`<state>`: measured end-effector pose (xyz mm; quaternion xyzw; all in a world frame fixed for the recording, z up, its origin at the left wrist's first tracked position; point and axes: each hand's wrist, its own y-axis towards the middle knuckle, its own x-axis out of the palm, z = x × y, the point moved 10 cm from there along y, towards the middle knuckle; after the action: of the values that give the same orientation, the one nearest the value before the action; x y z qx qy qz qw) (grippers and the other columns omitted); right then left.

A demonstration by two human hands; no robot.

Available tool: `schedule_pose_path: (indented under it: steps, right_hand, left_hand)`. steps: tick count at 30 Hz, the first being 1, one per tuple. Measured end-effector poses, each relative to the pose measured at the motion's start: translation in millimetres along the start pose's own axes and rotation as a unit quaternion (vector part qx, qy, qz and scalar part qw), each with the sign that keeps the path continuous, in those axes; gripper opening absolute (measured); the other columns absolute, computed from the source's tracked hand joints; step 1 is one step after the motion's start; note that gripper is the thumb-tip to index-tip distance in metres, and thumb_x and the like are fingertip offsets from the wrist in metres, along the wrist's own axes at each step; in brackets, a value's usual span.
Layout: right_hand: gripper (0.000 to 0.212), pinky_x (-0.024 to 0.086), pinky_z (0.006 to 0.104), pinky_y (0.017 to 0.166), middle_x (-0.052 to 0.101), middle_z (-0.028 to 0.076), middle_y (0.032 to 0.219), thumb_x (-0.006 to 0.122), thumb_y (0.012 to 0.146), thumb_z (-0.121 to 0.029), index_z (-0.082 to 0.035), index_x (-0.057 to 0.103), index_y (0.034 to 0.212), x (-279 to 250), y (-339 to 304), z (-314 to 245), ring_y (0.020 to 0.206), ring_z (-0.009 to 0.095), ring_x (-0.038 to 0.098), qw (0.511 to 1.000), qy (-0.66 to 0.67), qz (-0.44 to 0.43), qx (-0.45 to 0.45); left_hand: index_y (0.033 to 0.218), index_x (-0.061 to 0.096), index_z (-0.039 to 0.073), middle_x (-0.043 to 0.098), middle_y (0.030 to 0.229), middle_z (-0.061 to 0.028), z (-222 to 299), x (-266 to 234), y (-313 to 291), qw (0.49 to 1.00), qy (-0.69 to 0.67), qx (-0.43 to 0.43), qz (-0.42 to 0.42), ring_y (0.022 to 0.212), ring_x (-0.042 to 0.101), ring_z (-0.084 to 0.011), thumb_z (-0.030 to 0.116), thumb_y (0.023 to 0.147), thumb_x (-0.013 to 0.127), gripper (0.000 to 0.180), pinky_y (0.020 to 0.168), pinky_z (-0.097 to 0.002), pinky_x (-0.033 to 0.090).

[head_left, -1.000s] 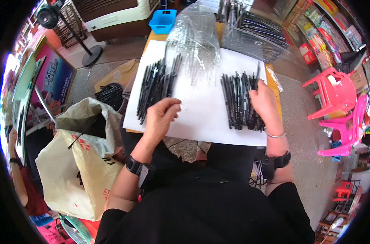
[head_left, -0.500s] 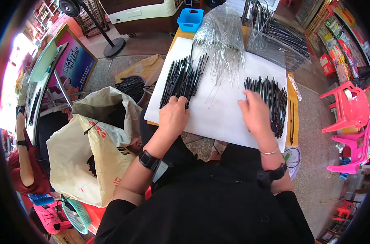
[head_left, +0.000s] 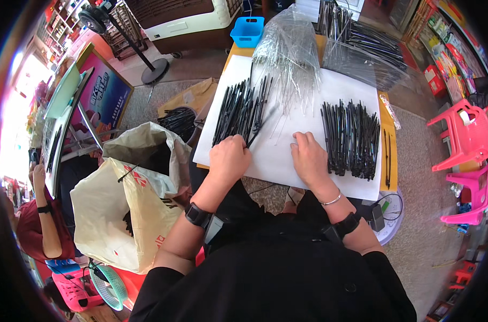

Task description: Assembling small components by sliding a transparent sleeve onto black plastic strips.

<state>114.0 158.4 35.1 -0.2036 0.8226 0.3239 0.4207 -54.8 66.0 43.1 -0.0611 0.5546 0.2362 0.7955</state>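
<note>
On a white board (head_left: 287,161) lie two piles of thin black rods, a left pile (head_left: 238,107) and a right pile (head_left: 351,137). At the near end of the left pile, my left hand (head_left: 230,161) is closed, gripping a black rod (head_left: 262,126) that slants up to the right and is blurred at its tip. My right hand (head_left: 310,161) is over the board between the piles, fingers loosely bent and thumb apart, with nothing seen in it. Beyond my hands, a clear plastic bag (head_left: 289,45) spills thin silvery wires (head_left: 292,91) onto the board.
More black rods (head_left: 372,43) lie in clear plastic at the back right. A blue basket (head_left: 247,32) stands at the far edge. Two rods (head_left: 387,158) rest on the yellow right border. Left are a large cream sack (head_left: 109,214) and another person's arm (head_left: 48,225).
My right hand has moved left, from the right pile to the middle of the board. A black rod now sticks out from my left hand, angled away from the left pile.
</note>
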Motion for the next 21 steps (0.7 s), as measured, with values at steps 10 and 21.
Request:
schedule_pose_path:
  steps: [10,21]
  right_hand:
    - [0.012,0.049,0.0396,0.064,0.058,0.013,0.085,0.059,0.083,-0.01,-0.002,0.059,0.092,-7.9,-4.5,9.4,0.074,0.032,0.06,0.995,0.096,0.027,0.01]
    - [0.02,0.046,0.0224,0.056,0.055,0.001,0.076,0.059,0.089,-0.013,0.0,0.055,0.102,28.8,14.4,-26.2,0.063,0.006,0.052,0.806,0.547,-0.151,0.166]
  left_hand:
    - [0.091,0.058,-0.003,0.063,0.074,-0.0074,-50.3,-9.8,-24.3,0.861,-0.467,-0.198,-0.037,0.063,0.063,-0.0128,0.007,0.086,0.057,0.011,0.053,-0.0235,0.05]
    - [0.102,0.057,-0.005,0.062,0.084,-0.0087,25.0,54.8,-32.1,0.787,-0.551,-0.105,-0.255,0.074,0.064,-0.0152,0.008,0.09,0.058,0.018,0.067,-0.0274,0.055]
